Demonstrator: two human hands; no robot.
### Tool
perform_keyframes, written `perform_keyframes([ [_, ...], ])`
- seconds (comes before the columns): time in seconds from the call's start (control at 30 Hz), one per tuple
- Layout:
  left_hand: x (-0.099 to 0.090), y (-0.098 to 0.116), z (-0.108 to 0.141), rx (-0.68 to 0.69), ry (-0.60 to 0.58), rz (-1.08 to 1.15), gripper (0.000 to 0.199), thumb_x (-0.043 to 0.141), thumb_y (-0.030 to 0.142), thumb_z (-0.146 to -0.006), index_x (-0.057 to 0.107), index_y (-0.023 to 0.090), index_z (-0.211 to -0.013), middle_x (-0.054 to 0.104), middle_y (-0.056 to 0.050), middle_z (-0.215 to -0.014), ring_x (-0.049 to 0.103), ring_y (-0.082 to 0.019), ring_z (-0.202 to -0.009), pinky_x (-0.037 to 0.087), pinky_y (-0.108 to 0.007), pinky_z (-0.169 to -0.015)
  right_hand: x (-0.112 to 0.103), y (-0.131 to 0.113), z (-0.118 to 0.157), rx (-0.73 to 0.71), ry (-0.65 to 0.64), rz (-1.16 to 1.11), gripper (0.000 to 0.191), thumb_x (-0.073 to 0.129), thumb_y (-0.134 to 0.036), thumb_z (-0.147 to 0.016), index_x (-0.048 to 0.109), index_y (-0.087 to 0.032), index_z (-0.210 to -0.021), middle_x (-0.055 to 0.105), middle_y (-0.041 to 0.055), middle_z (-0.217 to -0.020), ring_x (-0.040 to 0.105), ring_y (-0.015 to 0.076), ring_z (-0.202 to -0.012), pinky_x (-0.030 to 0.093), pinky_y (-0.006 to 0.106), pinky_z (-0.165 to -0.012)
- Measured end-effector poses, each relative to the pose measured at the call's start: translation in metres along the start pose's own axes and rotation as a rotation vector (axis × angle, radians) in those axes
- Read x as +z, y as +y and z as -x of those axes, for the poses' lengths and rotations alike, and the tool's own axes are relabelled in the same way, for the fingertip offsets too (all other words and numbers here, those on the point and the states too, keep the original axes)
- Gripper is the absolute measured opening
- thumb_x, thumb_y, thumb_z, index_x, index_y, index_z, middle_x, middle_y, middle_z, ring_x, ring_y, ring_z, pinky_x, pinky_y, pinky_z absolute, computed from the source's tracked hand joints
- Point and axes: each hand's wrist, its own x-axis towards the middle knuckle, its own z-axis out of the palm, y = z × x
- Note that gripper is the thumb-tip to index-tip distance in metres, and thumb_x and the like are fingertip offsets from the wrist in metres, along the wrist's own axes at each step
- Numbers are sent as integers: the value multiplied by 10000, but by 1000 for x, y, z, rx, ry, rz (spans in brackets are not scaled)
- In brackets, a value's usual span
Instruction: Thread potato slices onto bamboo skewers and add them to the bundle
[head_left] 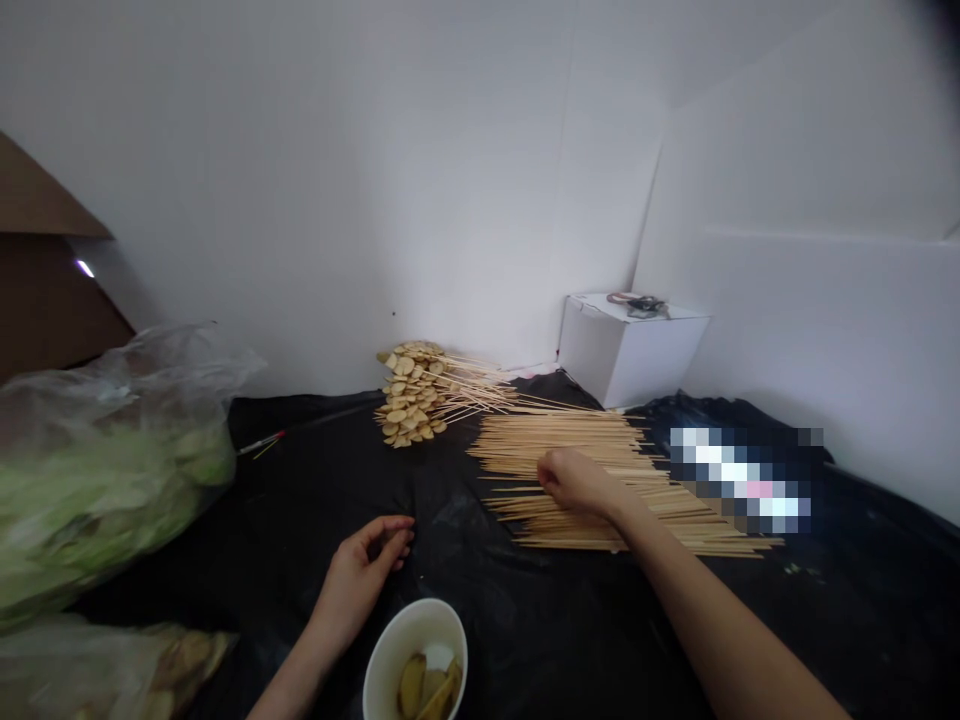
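Observation:
My right hand is over a wide spread of bamboo skewers, its fingers closed on the skewers; how many it grips is hidden. My left hand hovers low over the black sheet, fingers loosely curled and the thumb a little apart, with nothing visible in it. Just below it stands a white bowl holding a few pale yellow slices, which look like potato. Behind the loose skewers lies a pile of threaded skewers, their round potato-like slices stacked toward the left.
On the left sits a clear plastic bag of pale green vegetable pieces, with another bag of brownish-yellow pieces below it. A cardboard box rises behind. A white box with a cable on top stands at the back right, against the wall.

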Motion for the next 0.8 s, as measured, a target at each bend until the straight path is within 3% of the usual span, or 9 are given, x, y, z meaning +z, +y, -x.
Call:
perform_keyframes([
  [0.27, -1, 0, 1, 6, -5, -6, 427, 645, 497, -684, 673, 151, -932, 696, -79, -831, 629, -186, -725, 507, -283, -618, -1, -5, 1, 1, -15, 2, 156, 550, -104, -644, 644, -163, -753, 669, 56, -785, 551, 151, -692, 291, 226, -557],
  [0.43, 0, 3, 1, 8, -2, -5, 428, 655, 502, -670, 681, 154, -917, 698, -77, -816, 626, -188, -719, 508, -289, -619, -6, -6, 2, -19, 31, -30, 192, 495, -97, -693, 629, -158, -816, 661, 53, -821, 535, 140, -714, 292, 220, -575],
  [0.63, 0, 5, 1, 6, 4, -3, 454, 652, 529, -649, 685, 150, -897, 695, -77, -793, 625, -188, -701, 503, -285, -603, -9, -1, 3, -49, -33, -78, 145, 509, -150, -761, 651, -158, -792, 671, 32, -788, 547, 123, -692, 315, 202, -585],
  [0.8, 2, 8, 3, -11, 6, 0, 484, 648, 555, -628, 686, 150, -890, 696, -80, -794, 628, -187, -701, 501, -284, -609, -1, 4, 0, 1, -27, -39, 157, 534, -96, -702, 656, -154, -781, 668, 49, -798, 541, 141, -708, 298, 217, -583],
])
